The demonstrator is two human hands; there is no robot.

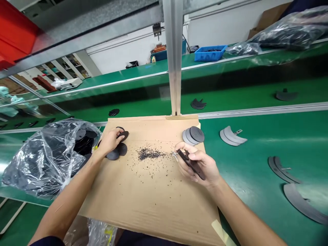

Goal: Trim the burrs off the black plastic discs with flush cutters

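Observation:
My left hand (109, 141) pinches the edge of a black round disc (124, 136) at the left of the cardboard sheet (143, 212). More dark discs (122, 149) lie just below its fingers. My right hand (202, 167) is closed around a dark, flat, slightly curved part (191, 164), held tilted above the cardboard's right side. Small silver metal pieces (174, 155) show by its fingertips; whether they are held or lying there I cannot tell. Between the hands is a scattered heap of tiny black pieces (151, 153). Behind my right hand stands a stack of round discs (193, 135).
A clear plastic bag (43, 157) of black parts sits left of the cardboard. Curved grey parts (232, 136) lie on the green surface (246, 174) to the right. A metal post (175, 61) rises behind the cardboard. A blue bin (210, 53) stands on the far ledge.

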